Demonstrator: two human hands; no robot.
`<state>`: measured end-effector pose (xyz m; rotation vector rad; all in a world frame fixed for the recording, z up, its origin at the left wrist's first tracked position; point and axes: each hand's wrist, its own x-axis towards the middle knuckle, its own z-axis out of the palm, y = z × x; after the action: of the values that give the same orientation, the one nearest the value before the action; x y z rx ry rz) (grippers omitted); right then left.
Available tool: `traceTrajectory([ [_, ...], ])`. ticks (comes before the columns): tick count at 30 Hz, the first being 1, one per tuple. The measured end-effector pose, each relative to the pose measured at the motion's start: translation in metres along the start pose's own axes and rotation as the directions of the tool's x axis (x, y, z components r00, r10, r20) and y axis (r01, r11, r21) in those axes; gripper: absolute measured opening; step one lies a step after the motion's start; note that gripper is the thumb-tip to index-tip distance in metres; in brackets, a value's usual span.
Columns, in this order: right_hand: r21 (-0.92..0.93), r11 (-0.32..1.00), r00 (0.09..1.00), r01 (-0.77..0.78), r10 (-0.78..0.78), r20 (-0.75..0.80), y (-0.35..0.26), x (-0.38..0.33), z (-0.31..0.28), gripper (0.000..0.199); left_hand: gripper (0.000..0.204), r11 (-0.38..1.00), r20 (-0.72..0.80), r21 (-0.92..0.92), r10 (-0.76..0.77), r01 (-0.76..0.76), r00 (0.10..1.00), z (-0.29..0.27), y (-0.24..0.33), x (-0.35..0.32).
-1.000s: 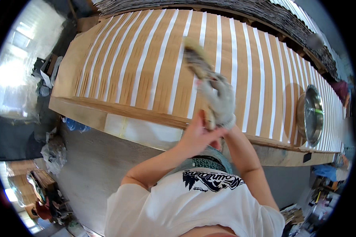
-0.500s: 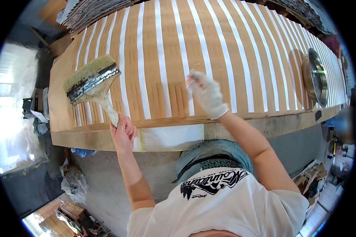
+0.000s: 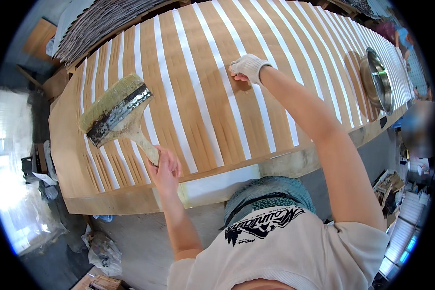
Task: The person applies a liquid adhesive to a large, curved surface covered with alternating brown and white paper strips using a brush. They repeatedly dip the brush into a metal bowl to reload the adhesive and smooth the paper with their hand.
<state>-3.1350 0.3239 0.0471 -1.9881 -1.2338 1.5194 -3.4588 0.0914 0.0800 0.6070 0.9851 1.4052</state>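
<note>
My bare left hand is closed round the handle of a wide flat brush with pale bristles and a worn metal band. The brush is held tilted over the left part of the sheets. My right hand, in a white glove with bare fingertips, is over the middle of the brown paper sheets. Its fingers are curled in, and whatever they may hold is hidden. White bands run between the brown sheets, which lie overlapped in rows across the table.
A shiny metal bowl with something green in it stands at the right end. Grey stacked sheets lie beyond the far edge. A person is at the far right. A plastic bag lies on the floor at lower left.
My right hand has moved farther over the sheets, and its fingers have curled in. Near the front edge, the raised brown flaps now lie flatter. The brush stays in my left hand.
</note>
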Motion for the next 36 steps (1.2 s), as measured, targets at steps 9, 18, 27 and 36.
traceTrajectory([
  [9, -0.565, 0.818, 0.989, -0.105, 0.147, 0.03, -0.045, -0.012, 0.021, 0.005, 0.006, 0.999, 0.031, -0.02, 0.035, -0.034, 0.999, -0.022, -0.006, 0.009],
  [18, -0.925, 0.122, 0.925, 0.361, -0.174, 0.338, -0.026, 0.008, 0.024, 0.041, 0.007, 0.989, 0.145, 0.099, 0.097, -0.112, 0.985, 0.036, -0.055, 0.058],
  [27, -0.914, 0.32, 0.936, 0.25, -0.322, 0.144, 0.013, 0.033, 0.032, 0.035, 0.005, 0.996, 0.172, -0.011, 0.085, -0.085, 0.981, 0.088, -0.093, 0.085],
  [36, -0.483, 0.872, 0.993, 0.074, -0.11, -0.046, -0.008, -0.007, 0.026, 0.041, 0.01, 0.984, 0.148, -0.05, 0.174, -0.168, 0.974, 0.064, -0.07, 0.076],
])
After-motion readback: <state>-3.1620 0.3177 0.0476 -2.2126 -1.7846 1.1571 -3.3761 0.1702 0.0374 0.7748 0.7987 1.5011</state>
